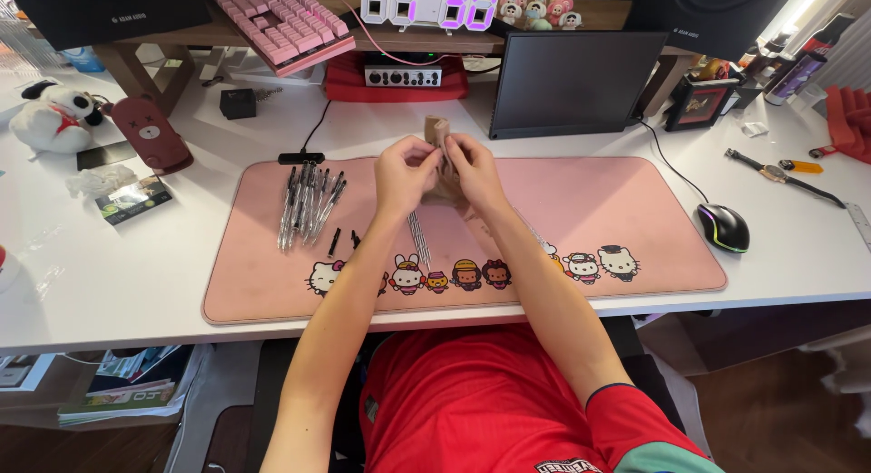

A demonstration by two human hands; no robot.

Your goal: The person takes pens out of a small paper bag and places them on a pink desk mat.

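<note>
Both hands meet over the middle of a pink desk mat (272, 264). My left hand (404, 174) and my right hand (474, 169) together grip a small tan paper-like packet (437, 131) that sticks up between the fingers. Below the hands, a bundle of thin silver refills (418, 237) lies on the mat. A row of several clear-barrelled pens (308, 205) lies to the left, with two small black pieces (343, 242) beside them.
A dark monitor (576, 78) stands behind the mat, a pink keyboard (277, 24) on a raised shelf. A black mouse (723, 226) sits to the right, with a wristwatch (776, 174) beyond. A plush panda (54, 117) and maroon case (150, 133) lie left.
</note>
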